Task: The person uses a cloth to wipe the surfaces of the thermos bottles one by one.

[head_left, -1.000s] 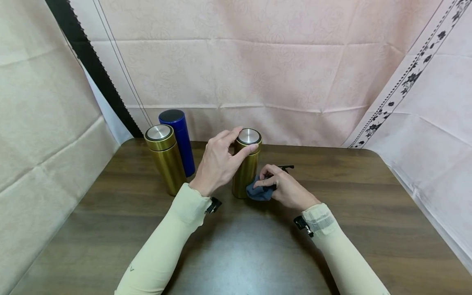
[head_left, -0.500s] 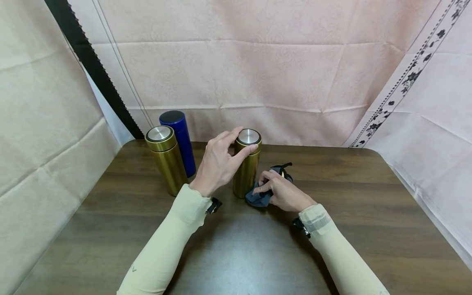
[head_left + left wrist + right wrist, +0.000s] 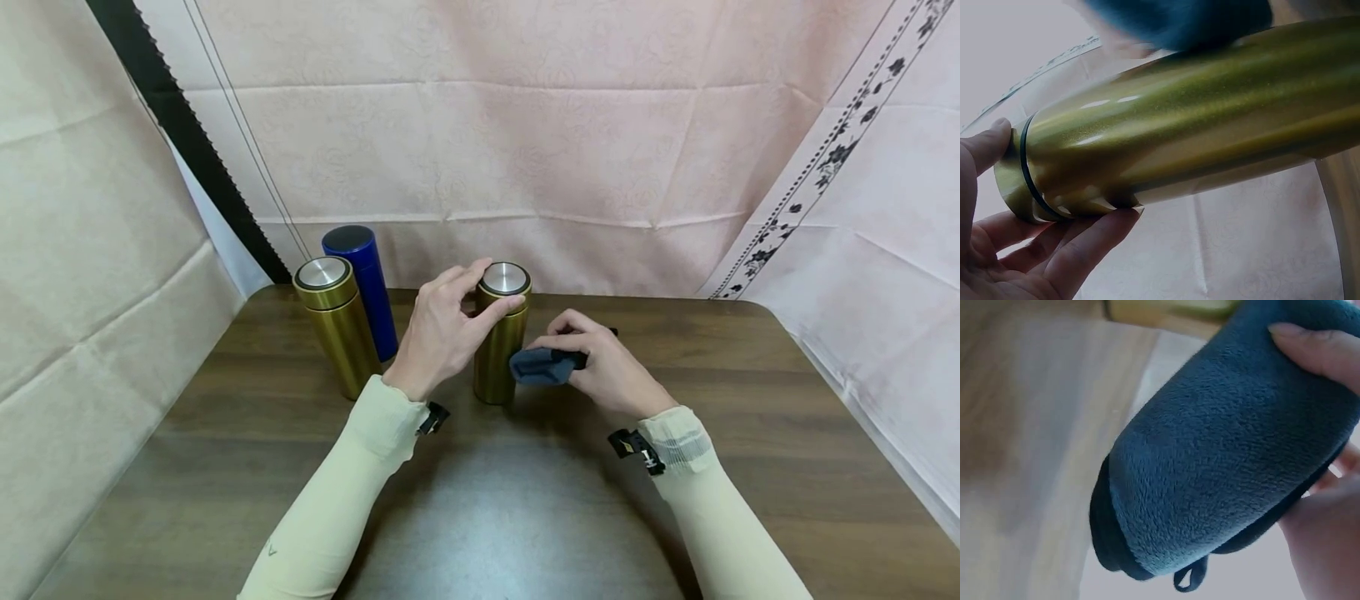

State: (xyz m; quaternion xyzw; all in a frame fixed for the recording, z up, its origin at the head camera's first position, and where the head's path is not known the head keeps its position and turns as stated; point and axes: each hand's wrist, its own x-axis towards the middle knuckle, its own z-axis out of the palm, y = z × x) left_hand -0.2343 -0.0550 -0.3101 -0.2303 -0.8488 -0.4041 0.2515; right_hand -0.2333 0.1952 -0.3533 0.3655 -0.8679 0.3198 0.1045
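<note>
A gold thermos bottle point(image 3: 498, 354) with a silver-topped lid stands upright near the table's middle. My left hand point(image 3: 446, 327) grips it around the lid and upper body, thumb on the near side; the left wrist view shows the fingers curled about the bottle's lid end. In my right hand point(image 3: 603, 363) is a folded blue-grey cloth point(image 3: 542, 367), its edge at the bottle's right side. The right wrist view shows the fuzzy cloth point(image 3: 1229, 437) with black edging and a small hanging loop, my thumb pressing on it.
To the left stand a second gold thermos bottle point(image 3: 341, 329) and, just behind it, a blue bottle point(image 3: 369, 287) with a dark top. Light patterned cloth hangs behind and beside the wooden table point(image 3: 465, 517).
The right hand with the cloth has moved up the bottle's side from near its base and slightly right. The left hand keeps its hold; the bottles stay put.
</note>
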